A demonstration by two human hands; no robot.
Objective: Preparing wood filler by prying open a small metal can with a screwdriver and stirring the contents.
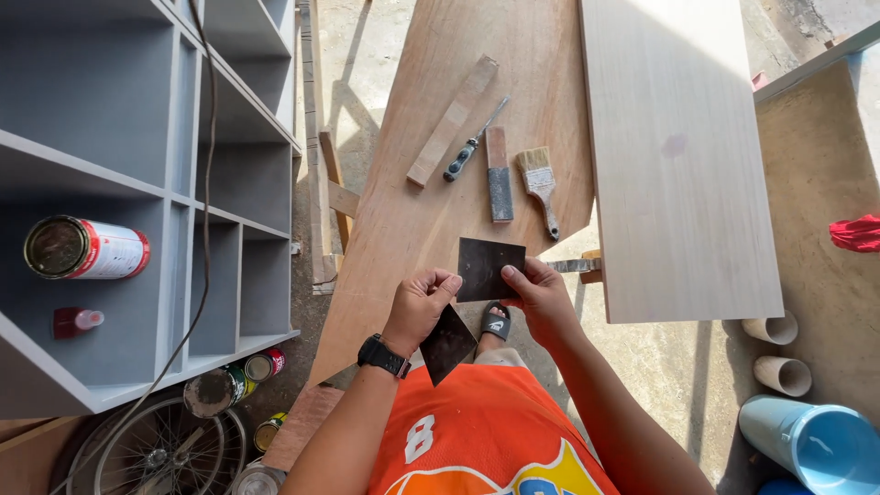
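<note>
My left hand (420, 307) pinches a dark sheet of sandpaper (446, 344) that hangs down over my orange shirt. A second dark square of sandpaper (489, 268) is held in my right hand (541, 298), thumb on its right edge. The two pieces meet between my hands. A black watch sits on my left wrist. Both hands hover over the near end of a brown plywood board (412, 220).
On the plywood lie a wooden strip (453, 120), a screwdriver (473, 142), a sanding block (499, 174) and a paintbrush (539, 186). A pale board (678, 156) lies to the right. A grey shelf unit (137, 183) at left holds a can (84, 247). More cans, a wheel and a blue bucket (811, 445) stand on the floor.
</note>
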